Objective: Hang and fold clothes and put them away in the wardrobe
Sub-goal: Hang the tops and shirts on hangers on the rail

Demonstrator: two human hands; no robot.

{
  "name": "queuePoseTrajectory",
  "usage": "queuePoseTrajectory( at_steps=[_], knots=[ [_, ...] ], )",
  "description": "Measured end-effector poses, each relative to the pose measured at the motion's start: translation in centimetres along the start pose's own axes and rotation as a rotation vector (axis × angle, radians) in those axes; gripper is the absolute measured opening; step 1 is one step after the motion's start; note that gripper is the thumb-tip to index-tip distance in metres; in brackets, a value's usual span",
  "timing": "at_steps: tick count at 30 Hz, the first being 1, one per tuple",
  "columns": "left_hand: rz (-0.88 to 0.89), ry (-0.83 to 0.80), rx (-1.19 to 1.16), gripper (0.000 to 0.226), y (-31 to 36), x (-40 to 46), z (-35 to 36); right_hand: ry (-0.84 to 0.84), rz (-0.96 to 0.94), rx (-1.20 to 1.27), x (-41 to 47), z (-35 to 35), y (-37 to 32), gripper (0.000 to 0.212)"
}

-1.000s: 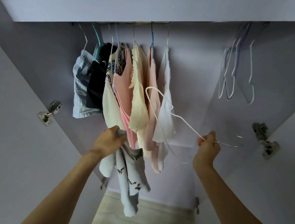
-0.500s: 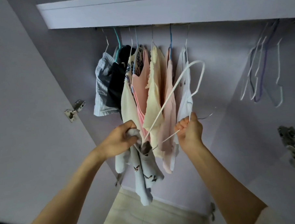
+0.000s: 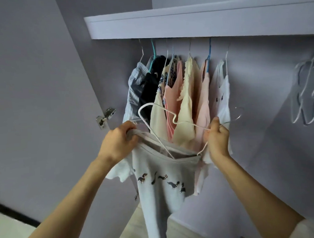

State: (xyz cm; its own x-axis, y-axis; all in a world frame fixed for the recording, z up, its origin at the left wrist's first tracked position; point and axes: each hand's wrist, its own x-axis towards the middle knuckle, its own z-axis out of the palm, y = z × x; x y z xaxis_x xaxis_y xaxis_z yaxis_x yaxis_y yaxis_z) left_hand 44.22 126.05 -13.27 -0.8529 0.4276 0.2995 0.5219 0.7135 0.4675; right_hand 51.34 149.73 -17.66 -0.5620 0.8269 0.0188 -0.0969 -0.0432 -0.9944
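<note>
Both arms raised | left hand (image 3: 117, 142) grips shirt (image 3: 166, 186) collar | right hand (image 3: 217, 139) grips hanger (image 3: 170, 118)

The T-shirt (image 3: 161, 187) I hold is pale grey-blue, with a row of small dark animal figures touched with brown across the chest and a grey neckband. The hanger (image 3: 172, 121) is white wire. Along the rail hang a blue-and-white striped piece (image 3: 133, 94), a black one (image 3: 149, 88), a cream top (image 3: 157, 122), a navy-and-white patterned one (image 3: 166, 77), a salmon-pink top (image 3: 171, 98), a pale yellow ruffled one (image 3: 186, 106), a lighter pink one (image 3: 204, 106) and a white one (image 3: 223, 96) with small dark marks. The wardrobe wall (image 3: 259, 87) is lilac; the spare hangers (image 3: 306, 94) are white and lavender.
</note>
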Motion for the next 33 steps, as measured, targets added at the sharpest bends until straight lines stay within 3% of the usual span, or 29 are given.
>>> queuePoseTrajectory(
  at_steps=[3, 7, 11, 14, 16, 19, 22, 25, 28, 33],
  knots=[
    [0.005, 0.024, -0.006, 0.008, 0.7, 0.0, -0.1, 0.038, 0.142, 0.180, 0.6, 1.4, -0.7, 0.045],
    [0.042, -0.030, -0.277, 0.013, 2.8, 0.6, -1.4, -0.040, 0.404, 0.282, -0.7, 3.9, 1.1, 0.034],
    [0.006, -0.065, -0.555, 0.014, 3.6, 0.1, -3.3, -0.122, 0.412, 0.299, -3.8, 6.0, 2.1, 0.027],
    [-0.083, -0.007, -0.694, 0.004, 3.1, -0.3, -4.6, -0.117, 0.403, 0.390, -4.2, 7.1, 0.9, 0.039],
    [-0.127, 0.034, -0.691, 0.010, 2.6, -0.5, -5.3, -0.099, 0.388, 0.487, -3.9, 8.1, -0.2, 0.043],
    [-0.145, 0.088, -0.710, 0.017, 2.5, -0.7, -6.4, -0.110, 0.270, 0.318, -4.3, 9.6, 0.2, 0.044],
    [-0.138, 0.227, -0.663, 0.005, 2.4, -0.8, -7.7, -0.103, 0.163, 0.101, -4.6, 9.6, 3.5, 0.052],
    [-0.152, 0.318, -0.153, 0.008, 0.2, -1.0, -8.2, -0.063, -0.033, -0.043, -3.1, 8.5, 3.5, 0.052],
    [-0.306, 0.281, 0.122, 0.007, -3.0, -2.2, -7.2, -0.016, -0.349, -0.210, -0.9, 7.7, 1.8, 0.056],
    [-0.457, 0.208, 0.129, 0.005, -4.1, -2.5, -5.6, -0.088, -0.689, -0.490, 0.8, 7.7, 0.4, 0.065]
  ],
)
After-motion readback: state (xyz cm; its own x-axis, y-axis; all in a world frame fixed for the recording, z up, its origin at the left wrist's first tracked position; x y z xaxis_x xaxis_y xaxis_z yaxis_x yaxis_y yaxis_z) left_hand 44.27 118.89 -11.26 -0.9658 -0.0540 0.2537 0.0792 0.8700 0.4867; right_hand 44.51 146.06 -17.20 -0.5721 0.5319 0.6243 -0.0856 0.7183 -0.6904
